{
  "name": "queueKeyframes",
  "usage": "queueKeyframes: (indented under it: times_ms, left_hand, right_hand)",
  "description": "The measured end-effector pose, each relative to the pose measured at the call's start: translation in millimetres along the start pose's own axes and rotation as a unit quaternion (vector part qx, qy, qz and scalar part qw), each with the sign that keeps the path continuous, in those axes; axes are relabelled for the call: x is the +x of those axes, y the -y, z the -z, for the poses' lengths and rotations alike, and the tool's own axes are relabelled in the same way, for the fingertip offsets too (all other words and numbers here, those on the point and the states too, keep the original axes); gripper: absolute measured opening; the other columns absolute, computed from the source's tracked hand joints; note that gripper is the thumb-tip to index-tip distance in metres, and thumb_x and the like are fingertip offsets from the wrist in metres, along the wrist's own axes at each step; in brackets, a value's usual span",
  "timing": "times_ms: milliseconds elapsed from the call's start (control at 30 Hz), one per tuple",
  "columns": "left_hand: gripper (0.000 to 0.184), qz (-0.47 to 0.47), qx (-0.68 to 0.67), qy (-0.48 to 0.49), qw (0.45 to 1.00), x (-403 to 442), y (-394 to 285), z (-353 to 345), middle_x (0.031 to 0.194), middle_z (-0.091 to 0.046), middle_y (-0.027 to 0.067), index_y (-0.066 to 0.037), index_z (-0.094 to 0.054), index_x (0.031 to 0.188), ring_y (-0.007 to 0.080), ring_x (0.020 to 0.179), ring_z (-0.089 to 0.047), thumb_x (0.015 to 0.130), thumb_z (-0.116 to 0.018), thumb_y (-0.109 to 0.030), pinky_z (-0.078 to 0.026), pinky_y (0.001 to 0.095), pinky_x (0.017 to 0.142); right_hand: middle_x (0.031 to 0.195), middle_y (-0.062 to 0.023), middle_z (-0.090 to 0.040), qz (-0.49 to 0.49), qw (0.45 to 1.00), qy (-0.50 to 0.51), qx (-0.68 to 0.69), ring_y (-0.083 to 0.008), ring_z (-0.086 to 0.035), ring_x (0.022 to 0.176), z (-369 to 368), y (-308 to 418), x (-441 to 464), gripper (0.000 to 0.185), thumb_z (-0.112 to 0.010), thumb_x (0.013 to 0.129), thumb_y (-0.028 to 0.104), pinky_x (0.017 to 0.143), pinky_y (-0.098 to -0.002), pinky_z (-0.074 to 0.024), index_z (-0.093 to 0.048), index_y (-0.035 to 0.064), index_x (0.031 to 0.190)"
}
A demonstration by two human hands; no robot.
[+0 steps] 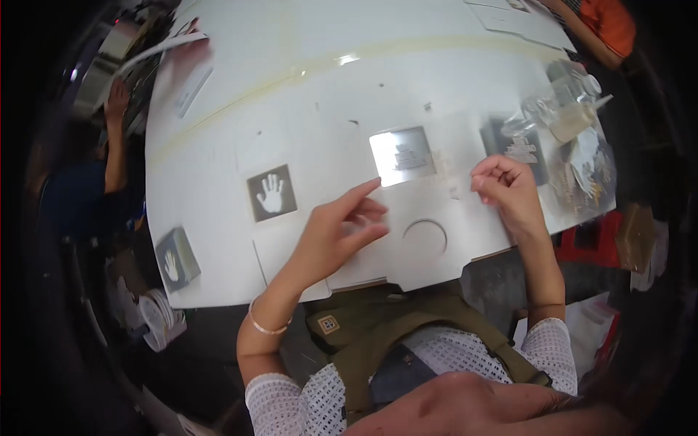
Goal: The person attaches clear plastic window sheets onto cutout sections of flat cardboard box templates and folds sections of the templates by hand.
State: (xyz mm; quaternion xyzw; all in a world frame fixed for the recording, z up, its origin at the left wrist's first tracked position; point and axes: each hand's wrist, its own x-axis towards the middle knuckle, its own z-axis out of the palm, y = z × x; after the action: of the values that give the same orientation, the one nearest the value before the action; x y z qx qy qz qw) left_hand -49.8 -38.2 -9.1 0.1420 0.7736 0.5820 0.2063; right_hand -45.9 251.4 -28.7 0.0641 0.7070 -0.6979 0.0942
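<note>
A shiny square plate point(402, 155) with faint lettering lies on the white table point(327, 123). My left hand point(347, 227) is at its lower left corner, index finger stretched towards the edge, thumb apart, nothing held. To the right of the plate my right hand point(507, 187) hovers with thumb and fingertips pinched together; anything between them is too small to make out. Just beyond that hand, partly behind it, is a dark square plate with pale lettering point(520, 149). Further left lies a dark square with a white handprint point(272, 193).
A block with a handprint point(177, 259) sits at the table's left corner. Bottles point(574, 120) and a plastic bag point(587, 171) stand at the right. A person in dark clothing point(76, 189) is at the left, another in orange point(607, 27) at the upper right.
</note>
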Motion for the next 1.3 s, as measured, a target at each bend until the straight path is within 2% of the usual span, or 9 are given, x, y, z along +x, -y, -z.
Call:
queueKeyframes:
  times_ms: [133, 200, 633, 700, 733, 800, 833, 967, 1300]
  left_hand:
    - [0.029, 0.083, -0.094, 0.023, 0.992, 13.8, 2.9, 2.0, 0.084, -0.067, 0.0069, 0.000, -0.060, 0.118, 0.0099, 0.076, -0.060, 0.090, -0.055, -0.005, -0.049, 0.0228, 0.072]
    - [0.025, 0.100, -0.098, 0.040, 0.989, 16.7, 4.3, 4.6, 0.078, -0.065, 0.0047, 0.001, -0.060, 0.115, 0.0077, 0.070, -0.057, 0.092, -0.051, -0.005, -0.049, 0.0220, 0.069]
    - [0.028, 0.087, -0.068, 0.029, 0.993, 39.7, 16.6, 15.2, 0.081, -0.066, 0.0060, 0.000, -0.060, 0.117, 0.0091, 0.072, -0.059, 0.090, -0.054, -0.003, -0.049, 0.0240, 0.068]
    - [0.027, -0.016, 0.155, -0.099, 0.983, 35.9, 19.1, 14.4, 0.082, -0.068, 0.0096, -0.002, -0.062, 0.112, 0.0152, 0.075, -0.064, 0.085, -0.061, -0.003, -0.051, 0.0272, 0.065]
    - [0.027, -0.015, 0.155, -0.094, 0.983, 32.4, 20.6, 15.8, 0.082, -0.068, 0.0096, -0.002, -0.062, 0.112, 0.0152, 0.075, -0.064, 0.085, -0.061, -0.003, -0.051, 0.0272, 0.065]
    - [0.026, -0.120, 0.311, -0.112, 0.936, 22.1, 24.5, 20.0, 0.086, -0.067, 0.0128, -0.003, -0.065, 0.104, 0.0238, 0.078, -0.066, 0.079, -0.068, -0.005, -0.053, 0.0303, 0.064]
    - [0.023, -0.157, 0.331, -0.099, 0.925, 18.5, 25.9, 18.2, 0.091, -0.066, 0.0131, -0.003, -0.065, 0.097, 0.0277, 0.079, -0.065, 0.075, -0.072, -0.007, -0.054, 0.0308, 0.066]
    - [0.026, -0.231, 0.337, -0.045, 0.912, 10.6, 38.7, 5.6, 0.101, -0.064, 0.0101, -0.001, -0.064, 0.097, 0.0251, 0.083, -0.064, 0.072, -0.072, -0.006, -0.054, 0.0316, 0.066]
    - [0.034, -0.244, 0.384, -0.040, 0.890, 14.2, 43.0, -1.0, 0.103, -0.065, 0.0076, -0.001, -0.065, 0.101, 0.0209, 0.082, -0.064, 0.068, -0.072, -0.007, -0.054, 0.0289, 0.065]
  right_hand:
    - [0.070, -0.0010, -0.062, -0.008, 0.998, 0.068, -0.008, -0.0049, -0.052, 0.058, -29.1, 3.1, 8.0, 0.009, -0.064, 0.081, 0.005, 0.052, -0.0174, -0.0382, -0.065, 0.0009, 0.089]
    - [0.071, -0.0013, -0.063, 0.047, 0.996, 0.060, -0.049, -0.0051, -0.053, 0.061, -29.3, 6.1, 16.5, 0.012, -0.065, 0.081, 0.004, 0.055, -0.0179, -0.0403, -0.066, 0.0013, 0.092]
    - [0.068, -0.0001, -0.062, 0.016, 0.998, 0.032, -0.058, -0.0031, -0.050, 0.056, -36.1, 3.3, 55.9, 0.009, -0.065, 0.082, 0.006, 0.050, -0.0171, -0.0363, -0.066, 0.0008, 0.089]
    - [0.066, 0.0008, -0.061, 0.014, 0.999, 0.007, -0.037, -0.0022, -0.049, 0.054, -33.9, 5.4, 59.0, 0.008, -0.064, 0.083, 0.005, 0.048, -0.0158, -0.0342, -0.066, 0.0008, 0.089]
    - [0.066, 0.0008, -0.061, 0.011, 0.999, 0.003, -0.036, -0.0022, -0.049, 0.054, -32.7, 3.5, 60.9, 0.008, -0.064, 0.083, 0.005, 0.048, -0.0158, -0.0342, -0.066, 0.0008, 0.089]
    - [0.065, 0.0010, -0.060, 0.002, 0.998, -0.017, -0.052, -0.0016, -0.049, 0.054, -30.9, -2.0, 63.9, 0.007, -0.064, 0.083, 0.004, 0.048, -0.0154, -0.0338, -0.066, 0.0007, 0.088]
    - [0.065, 0.0010, -0.060, -0.002, 0.998, -0.019, -0.053, -0.0016, -0.049, 0.054, -30.5, -5.8, 64.2, 0.007, -0.064, 0.083, 0.004, 0.048, -0.0154, -0.0338, -0.066, 0.0007, 0.088]
    - [0.067, 0.0001, -0.061, -0.003, 0.999, -0.002, -0.032, -0.0018, -0.049, 0.055, -28.2, -23.4, 66.3, 0.007, -0.063, 0.084, 0.004, 0.048, -0.0157, -0.0348, -0.066, 0.0002, 0.089]
    - [0.070, 0.0005, -0.062, 0.011, 0.999, 0.006, -0.036, -0.0017, -0.051, 0.060, -28.9, -27.7, 68.5, 0.007, -0.063, 0.085, 0.003, 0.052, -0.0157, -0.0384, -0.066, -0.0001, 0.090]
